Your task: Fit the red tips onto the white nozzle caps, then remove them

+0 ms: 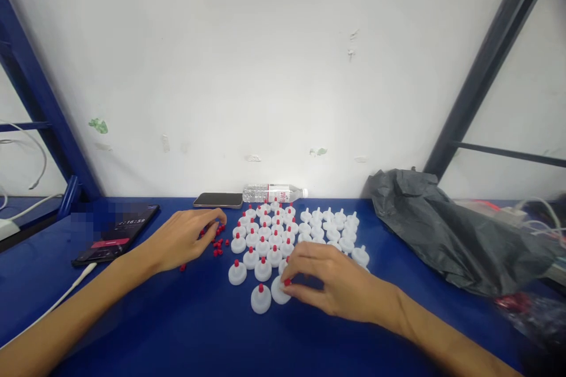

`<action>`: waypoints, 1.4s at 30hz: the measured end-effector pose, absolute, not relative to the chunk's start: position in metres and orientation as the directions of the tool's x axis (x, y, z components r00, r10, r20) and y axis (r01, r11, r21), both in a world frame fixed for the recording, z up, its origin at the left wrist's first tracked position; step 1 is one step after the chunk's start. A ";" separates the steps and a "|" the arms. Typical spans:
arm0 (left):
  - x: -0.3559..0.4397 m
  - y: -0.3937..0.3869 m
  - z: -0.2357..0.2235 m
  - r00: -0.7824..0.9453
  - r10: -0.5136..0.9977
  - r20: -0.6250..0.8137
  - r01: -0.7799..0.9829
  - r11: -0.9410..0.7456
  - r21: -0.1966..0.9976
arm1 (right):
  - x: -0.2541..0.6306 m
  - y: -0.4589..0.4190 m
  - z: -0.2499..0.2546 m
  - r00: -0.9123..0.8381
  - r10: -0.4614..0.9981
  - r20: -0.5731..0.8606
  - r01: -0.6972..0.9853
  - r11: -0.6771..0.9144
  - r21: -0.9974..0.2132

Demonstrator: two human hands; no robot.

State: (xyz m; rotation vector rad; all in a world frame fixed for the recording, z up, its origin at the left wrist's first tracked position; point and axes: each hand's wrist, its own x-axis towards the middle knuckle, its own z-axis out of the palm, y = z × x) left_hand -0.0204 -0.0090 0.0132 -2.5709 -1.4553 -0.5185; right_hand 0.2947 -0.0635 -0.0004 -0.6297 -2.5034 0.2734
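Observation:
My right hand (329,275) pinches a white dome-shaped nozzle cap (278,291) at its small red tip cap, near the front of the group. The white cap stands on the blue table. My left hand (188,237) is over a loose pile of small red tip caps (217,244), thumb and index finger close together; whatever is between them is too small to make out. Between the hands stand several white nozzle caps with red tips (262,270). To their right are several white nozzle caps with bare tips (328,226), partly hidden by my right hand.
A clear plastic bottle (275,192) lies by the wall beside a dark phone (218,200). Another phone (117,234), with a white cable (66,304), lies left of my left hand. At the right is a crumpled dark grey plastic bag (446,230). Blue shelf posts (48,82) frame the table.

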 end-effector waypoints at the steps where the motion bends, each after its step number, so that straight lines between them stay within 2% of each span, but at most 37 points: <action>1: -0.019 -0.011 0.014 0.484 0.794 0.368 0.845 -0.533 0.038 | 0.296 -0.064 0.002 -0.716 0.516 0.469 0.383 0.853 -0.354; 5: -0.013 -0.019 0.015 0.530 0.710 0.463 0.797 -0.604 0.014 | 0.298 -0.062 0.002 -0.602 0.636 0.483 0.442 0.769 -0.462; 8: -0.004 -0.029 0.014 0.583 0.590 0.559 0.725 -0.688 -0.030 | 0.296 -0.060 -0.002 -0.606 0.588 0.535 0.460 0.808 -0.368; 11: 0.008 -0.042 0.012 0.654 0.474 0.589 0.651 -0.750 -0.120 | 0.293 -0.060 -0.005 -0.628 0.502 0.594 0.447 0.858 -0.253; 17: 0.036 -0.065 0.001 0.792 0.314 0.524 0.505 -0.819 -0.272 | 0.286 -0.066 -0.004 -0.621 0.377 0.687 0.382 0.911 -0.155; 21: 0.043 -0.069 -0.005 0.876 0.199 0.439 0.403 -0.802 -0.442 | 0.279 -0.068 -0.006 -0.634 0.311 0.707 0.329 0.937 -0.117; 26: 0.045 -0.074 -0.007 0.923 0.152 0.354 0.332 -0.779 -0.532 | 0.275 -0.070 -0.013 -0.635 0.342 0.693 0.299 0.936 -0.189; 31: 0.044 -0.077 -0.009 0.936 0.202 0.289 0.328 -0.798 -0.505 | 0.275 -0.071 -0.017 -0.644 0.339 0.685 0.285 0.938 -0.197; 34: 0.044 -0.076 -0.006 0.924 0.217 0.315 0.345 -0.830 -0.438 | 0.273 -0.072 -0.014 -0.614 0.319 0.722 0.293 0.941 -0.167; 38: 0.047 -0.073 -0.005 0.884 0.233 0.405 0.357 -0.895 -0.265 | 0.269 -0.074 -0.007 -0.599 0.203 0.775 0.321 0.947 0.000; 42: 0.040 -0.068 -0.005 0.811 0.286 0.510 0.353 -0.935 -0.035 | 0.279 -0.067 -0.002 -0.666 0.088 0.741 0.364 0.905 0.220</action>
